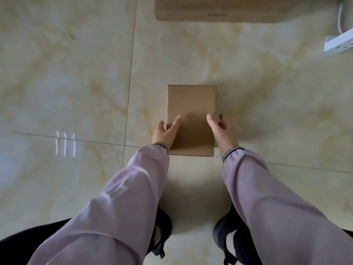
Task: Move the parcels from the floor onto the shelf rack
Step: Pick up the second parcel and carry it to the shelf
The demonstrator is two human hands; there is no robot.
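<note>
**Hands closing in on a small box on the floor**

Cardboard, plain and brown: the small box (191, 119) lies flat on the glossy tiled floor (76, 73), at the centre of the head view, straight ahead of the person's shoes (162, 232). Both arms reach down to its near half. The left hand (165, 131) is spread and released, fingers over the box's 9 o'clock edge; the right hand (221, 129) is open and curled at the 3 o'clock edge, nothing grasped yet. Placing one hand on each long side looks like preparation for a squeeze-and-lift.

Open floor surrounds the box on every side, so lifting room is ample. A larger box (219, 8) sits well apart at 12 o'clock, and a white power strip (338, 42) with its cord lies toward 2 o'clock. No shelf rack is in sight.
</note>
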